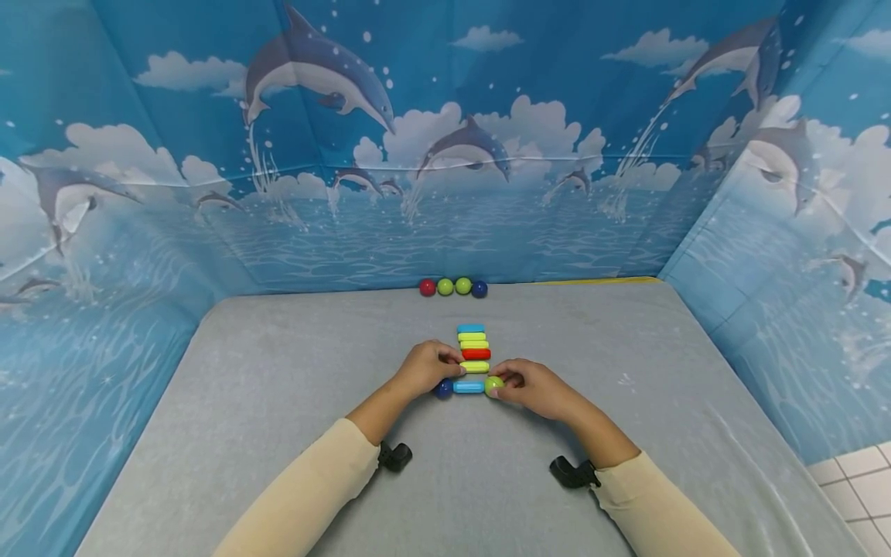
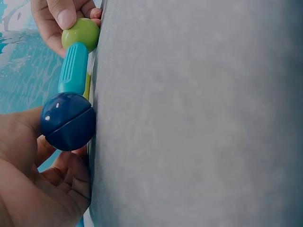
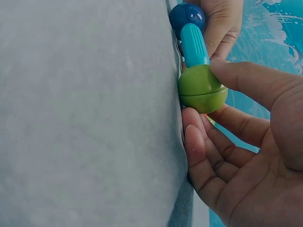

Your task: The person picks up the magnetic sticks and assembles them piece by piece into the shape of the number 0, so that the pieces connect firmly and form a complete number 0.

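A light-blue rod (image 1: 469, 387) lies across the grey cloth with a dark blue ball (image 1: 443, 389) on its left end and a green ball (image 1: 493, 385) on its right end. My right hand (image 1: 532, 387) pinches the green ball between thumb and fingers; in the right wrist view the thumb (image 3: 246, 78) presses against its side. Just beyond the joined piece, my left hand (image 1: 422, 370) pinches the left end of a yellow-green rod (image 1: 475, 367). In the left wrist view the dark blue ball (image 2: 68, 121) partly hides the left fingers.
Beyond the hands, a red rod (image 1: 476, 354), two yellow-green rods (image 1: 473, 345) and another light-blue rod (image 1: 470, 329) lie stacked in a column. Several balls (image 1: 445, 287) line the table's back edge, against a dolphin-print curtain (image 1: 445, 224).
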A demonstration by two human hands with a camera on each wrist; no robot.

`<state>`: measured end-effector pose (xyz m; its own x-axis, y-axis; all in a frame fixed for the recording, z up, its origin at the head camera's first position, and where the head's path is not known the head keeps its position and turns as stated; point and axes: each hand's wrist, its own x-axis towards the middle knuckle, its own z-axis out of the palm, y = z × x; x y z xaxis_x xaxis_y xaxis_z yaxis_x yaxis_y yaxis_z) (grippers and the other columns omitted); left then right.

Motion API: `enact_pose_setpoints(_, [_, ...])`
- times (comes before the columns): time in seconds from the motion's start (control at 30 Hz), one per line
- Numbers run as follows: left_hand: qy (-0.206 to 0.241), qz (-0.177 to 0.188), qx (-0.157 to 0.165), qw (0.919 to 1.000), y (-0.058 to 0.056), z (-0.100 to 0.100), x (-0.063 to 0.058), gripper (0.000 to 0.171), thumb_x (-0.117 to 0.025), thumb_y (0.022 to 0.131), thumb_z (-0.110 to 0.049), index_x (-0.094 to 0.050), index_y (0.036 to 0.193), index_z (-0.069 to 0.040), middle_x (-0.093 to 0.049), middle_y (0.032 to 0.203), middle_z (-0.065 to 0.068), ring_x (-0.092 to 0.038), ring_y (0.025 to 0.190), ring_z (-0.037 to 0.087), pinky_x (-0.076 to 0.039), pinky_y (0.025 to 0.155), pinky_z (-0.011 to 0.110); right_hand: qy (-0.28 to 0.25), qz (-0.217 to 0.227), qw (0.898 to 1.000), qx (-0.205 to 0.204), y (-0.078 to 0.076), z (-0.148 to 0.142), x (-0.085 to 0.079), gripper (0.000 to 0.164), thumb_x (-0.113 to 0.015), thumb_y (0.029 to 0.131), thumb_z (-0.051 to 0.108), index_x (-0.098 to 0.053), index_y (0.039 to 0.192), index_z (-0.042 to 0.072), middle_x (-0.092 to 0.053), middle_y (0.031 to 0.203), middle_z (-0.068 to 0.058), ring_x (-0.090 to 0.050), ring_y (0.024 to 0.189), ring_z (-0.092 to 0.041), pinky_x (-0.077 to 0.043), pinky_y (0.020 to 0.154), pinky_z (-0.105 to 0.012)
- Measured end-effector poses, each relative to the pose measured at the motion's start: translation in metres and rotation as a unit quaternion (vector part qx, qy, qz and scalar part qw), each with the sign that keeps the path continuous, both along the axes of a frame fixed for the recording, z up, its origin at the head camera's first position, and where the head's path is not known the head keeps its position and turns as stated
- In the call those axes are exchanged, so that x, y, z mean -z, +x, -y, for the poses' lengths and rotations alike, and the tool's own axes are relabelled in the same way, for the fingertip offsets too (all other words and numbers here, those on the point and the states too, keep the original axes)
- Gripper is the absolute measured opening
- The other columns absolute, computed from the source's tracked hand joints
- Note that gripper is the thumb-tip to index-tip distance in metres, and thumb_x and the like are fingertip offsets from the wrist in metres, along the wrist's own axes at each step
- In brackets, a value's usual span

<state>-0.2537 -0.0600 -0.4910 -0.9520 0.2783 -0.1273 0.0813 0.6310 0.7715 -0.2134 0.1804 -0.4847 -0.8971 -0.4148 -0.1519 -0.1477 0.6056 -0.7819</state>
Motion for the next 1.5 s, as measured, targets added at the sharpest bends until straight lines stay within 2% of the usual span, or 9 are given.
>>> enact_pose_setpoints(0.27, [0.029, 0.029, -0.012, 0.9991, 0.003, 0.01, -0.003, 0.012, -0.078, 0.089, -0.021, -0.078, 0.1, -0.016, -0.072, 0.097, -0.001, -0.062, 0.09, 0.014, -0.053, 0.082, 0.031, 0.005, 0.007, 1.0, 0.008, 0.0, 0.001, -0.001, 0.032, -0.072, 0.095, 0.031, -0.069, 0.123, 0.016, -0.068, 0.113, -0.003, -0.062, 0.096, -0.014, -0.053, 0.082, -0.032])
enact_pose_setpoints(0.53, [0.111, 0.073, -0.061, 0.9892, 0.002, 0.038, -0.004, 0.016, -0.076, 0.089, -0.015, -0.076, 0.105, -0.012, -0.075, 0.099, 0.005, -0.067, 0.08, 0.015, -0.057, 0.07, 0.029, 0.005, 0.006, 1.0, 0.008, 0.0, 0.003, -0.003, 0.03, -0.072, 0.094, 0.028, -0.069, 0.122, 0.015, -0.068, 0.112, -0.002, -0.061, 0.096, -0.014, -0.053, 0.082, -0.032])
enact_pose_setpoints(0.73, [0.156, 0.073, -0.083, 0.9815, 0.007, 0.056, -0.005, 0.018, -0.075, 0.089, -0.015, -0.075, 0.107, -0.009, -0.075, 0.099, 0.006, -0.069, 0.082, 0.017, -0.057, 0.071, 0.03, 0.002, 0.003, 1.0, 0.005, 0.001, 0.002, -0.003, 0.03, -0.072, 0.094, 0.027, -0.069, 0.121, 0.015, -0.068, 0.111, -0.002, -0.061, 0.096, -0.015, -0.053, 0.082, -0.032])
enact_pose_setpoints(0.9, [0.188, 0.068, -0.094, 0.9753, 0.016, 0.069, -0.008, 0.02, -0.073, 0.089, -0.011, -0.074, 0.109, -0.007, -0.072, 0.1, 0.007, -0.069, 0.086, 0.021, -0.058, 0.074, 0.031, 0.001, 0.002, 1.0, 0.004, 0.001, 0.002, -0.002, 0.03, -0.072, 0.094, 0.027, -0.069, 0.121, 0.015, -0.068, 0.111, -0.002, -0.061, 0.096, -0.015, -0.053, 0.082, -0.032])
enact_pose_setpoints(1.17, [0.197, 0.071, -0.091, 0.9736, 0.031, 0.082, -0.014, 0.021, -0.072, 0.091, -0.011, -0.072, 0.111, -0.006, -0.072, 0.101, 0.008, -0.07, 0.09, 0.023, -0.058, 0.077, 0.034, 0.002, -0.002, 1.0, 0.004, 0.002, 0.002, -0.003, 0.029, -0.072, 0.094, 0.027, -0.069, 0.121, 0.015, -0.068, 0.111, -0.002, -0.061, 0.097, -0.015, -0.053, 0.082, -0.032])
enact_pose_setpoints(1.5, [0.186, 0.077, -0.092, 0.9753, 0.044, 0.089, -0.005, 0.019, -0.072, 0.09, -0.01, -0.07, 0.108, -0.005, -0.069, 0.098, 0.008, -0.069, 0.089, 0.02, -0.058, 0.078, 0.033, 0.005, 0.002, 1.0, 0.003, 0.002, 0.002, -0.003, 0.03, -0.071, 0.095, 0.027, -0.069, 0.122, 0.015, -0.068, 0.113, -0.003, -0.061, 0.098, -0.015, -0.053, 0.083, -0.032])
